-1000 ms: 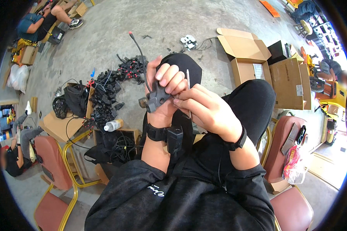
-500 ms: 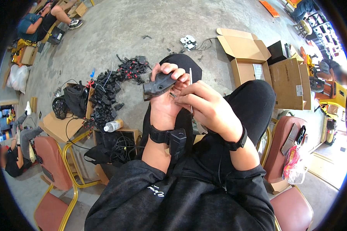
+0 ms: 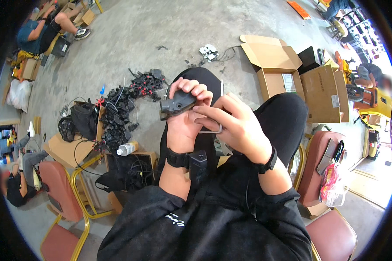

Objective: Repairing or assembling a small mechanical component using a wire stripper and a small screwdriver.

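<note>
My left hand (image 3: 183, 124) is curled round a dark grey plastic housing (image 3: 179, 102) with a round hole, fingertips over its top edge, above my knees. My right hand (image 3: 237, 124) holds a thin, bent silver metal rod (image 3: 221, 88), which runs behind its fingers. The tips of its index finger and thumb are close against the housing's lower right side; whether a small piece is between them is too small to tell.
A pile of black parts with red tips (image 3: 117, 108), a bottle (image 3: 126, 148) and a black bag (image 3: 82, 119) lie left. Open cardboard boxes (image 3: 274, 80) stand front right. Padded chairs (image 3: 322, 169) flank me. Other people (image 3: 35, 35) sit at left; another (image 3: 368, 71) is at right.
The housing has turned sideways in my left hand; the upright red-tipped stalk seen a second ago no longer shows. My right hand has shifted slightly, and more of the rod's bend shows.
</note>
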The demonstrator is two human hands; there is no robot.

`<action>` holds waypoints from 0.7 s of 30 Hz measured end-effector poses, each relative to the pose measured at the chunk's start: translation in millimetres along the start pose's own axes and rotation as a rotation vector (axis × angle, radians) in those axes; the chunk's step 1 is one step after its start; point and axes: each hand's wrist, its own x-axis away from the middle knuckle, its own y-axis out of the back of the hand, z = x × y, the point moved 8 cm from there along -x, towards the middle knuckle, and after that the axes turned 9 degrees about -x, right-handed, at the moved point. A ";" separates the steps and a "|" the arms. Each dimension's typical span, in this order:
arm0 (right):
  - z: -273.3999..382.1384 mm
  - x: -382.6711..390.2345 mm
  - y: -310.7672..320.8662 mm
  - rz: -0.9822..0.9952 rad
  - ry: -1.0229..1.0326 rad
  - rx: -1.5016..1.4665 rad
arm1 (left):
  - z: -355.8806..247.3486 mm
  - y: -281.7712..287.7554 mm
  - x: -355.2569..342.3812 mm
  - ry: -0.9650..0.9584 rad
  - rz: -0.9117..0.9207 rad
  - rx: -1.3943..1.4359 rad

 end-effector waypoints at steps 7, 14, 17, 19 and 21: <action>11.5 -0.3 11.7 0.111 -0.044 0.232 | 35.8 8.2 16.9 0.072 -0.395 -0.666; 1.4 9.3 31.6 0.165 -0.088 0.054 | 61.6 -31.1 34.1 -0.377 0.262 -1.981; -4.9 16.1 52.9 -0.066 -0.102 -0.015 | 69.1 2.5 28.8 0.043 -0.201 -1.403; -13.1 24.6 75.4 -0.275 -0.130 -0.172 | 82.6 32.8 34.7 0.409 -0.533 -0.734; -24.4 39.8 93.2 -0.456 -0.183 -0.244 | 85.2 29.4 23.1 0.458 -0.219 -0.742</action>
